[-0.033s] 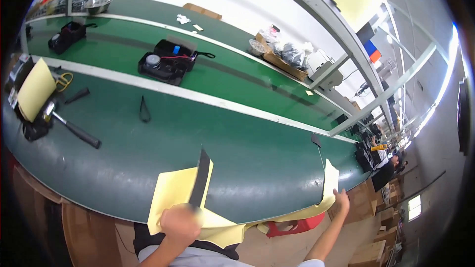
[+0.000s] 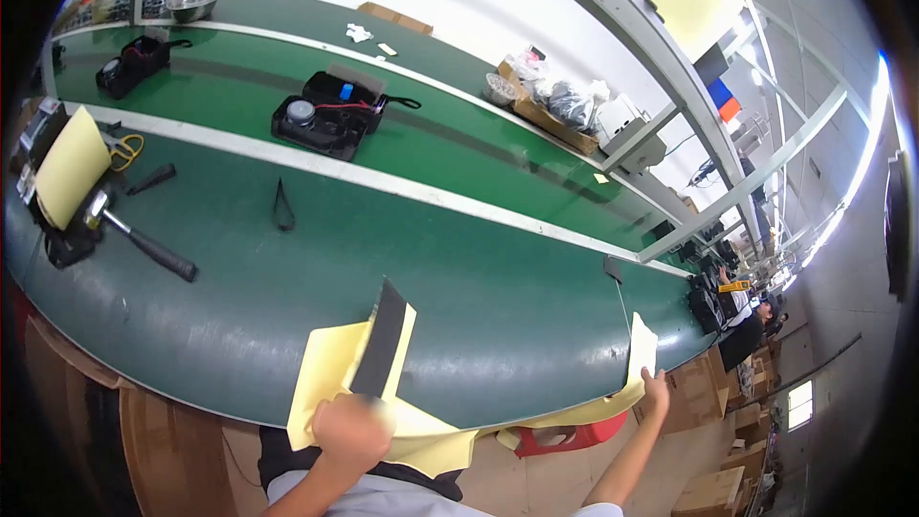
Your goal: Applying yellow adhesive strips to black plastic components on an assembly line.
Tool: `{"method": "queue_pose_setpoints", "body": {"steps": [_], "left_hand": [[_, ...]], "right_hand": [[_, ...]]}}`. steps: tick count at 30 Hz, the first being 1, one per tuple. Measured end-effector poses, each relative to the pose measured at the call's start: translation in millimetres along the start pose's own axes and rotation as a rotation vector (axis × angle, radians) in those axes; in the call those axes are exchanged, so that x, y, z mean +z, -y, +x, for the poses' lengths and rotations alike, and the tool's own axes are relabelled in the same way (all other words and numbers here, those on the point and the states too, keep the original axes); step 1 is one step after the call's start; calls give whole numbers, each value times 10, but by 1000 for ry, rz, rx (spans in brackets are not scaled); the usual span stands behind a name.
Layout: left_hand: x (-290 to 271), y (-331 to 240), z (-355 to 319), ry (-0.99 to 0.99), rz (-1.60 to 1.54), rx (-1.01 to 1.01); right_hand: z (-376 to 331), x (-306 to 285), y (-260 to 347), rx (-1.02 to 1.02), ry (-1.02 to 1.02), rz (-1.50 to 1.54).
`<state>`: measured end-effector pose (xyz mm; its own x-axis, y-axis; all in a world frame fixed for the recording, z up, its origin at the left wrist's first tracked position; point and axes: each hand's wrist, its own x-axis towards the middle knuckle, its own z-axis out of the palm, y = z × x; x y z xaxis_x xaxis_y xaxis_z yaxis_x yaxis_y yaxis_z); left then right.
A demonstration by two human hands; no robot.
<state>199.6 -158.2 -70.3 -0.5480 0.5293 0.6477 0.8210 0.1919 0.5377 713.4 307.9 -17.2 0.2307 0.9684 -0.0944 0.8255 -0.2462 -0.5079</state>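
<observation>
My left hand point(image 2: 349, 433) is closed in a fist at the table's near edge, around a black strip point(image 2: 384, 340) and the yellow sheet point(image 2: 321, 364) behind it. The strip stands up from the fist and leans slightly right. The long, creased yellow sheet runs rightward, sagging along the edge. At its raised right end, my right hand point(image 2: 655, 393) pinches the sheet between thumb and fingers. A dark flat piece point(image 2: 613, 270) with a thin stem lies just beyond that end. What my left fingers press together is partly hidden.
On the green table point(image 2: 220, 335) lie a hammer point(image 2: 144, 239), a black loop strap point(image 2: 282, 209), yellow-handled scissors point(image 2: 126, 151) and a stack of yellow sheets point(image 2: 72, 168). Open black cases point(image 2: 330, 115) stand beyond the rail. A red stool point(image 2: 574, 436) and cardboard boxes point(image 2: 694, 391) are below.
My right fingers, spread at the yellow sheet's end before, are now closed on it. The black strip has turned to show more of its flat face.
</observation>
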Motion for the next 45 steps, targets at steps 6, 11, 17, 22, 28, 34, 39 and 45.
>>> {"method": "queue_pose_setpoints", "body": {"steps": [6,11,17,22,28,34,39,45], "left_hand": [[-139,71,8,29,-81,37],[-427,11,0,67,-864,-661],[-719,189,113,-236,-1168,-766],[-719,192,334,-147,-1339,-783],[-639,221,492,130,-1464,-791],[-645,291,888,213,-1027,-578],[-466,251,1027,494,-1067,-704],[-250,306,1078,549,169,-325]], "right_hand": [[-455,874,-532,252,243,1101],[-1096,1517,-1181,443,411,-170],[-2194,2061,-933,-218,405,298],[-3140,2641,-73,-692,577,279],[-3591,2297,603,-725,772,385],[-3144,1508,-722,-215,593,442],[-3074,1214,-397,-169,383,-244],[-3659,1013,2093,-1132,161,401]]}}
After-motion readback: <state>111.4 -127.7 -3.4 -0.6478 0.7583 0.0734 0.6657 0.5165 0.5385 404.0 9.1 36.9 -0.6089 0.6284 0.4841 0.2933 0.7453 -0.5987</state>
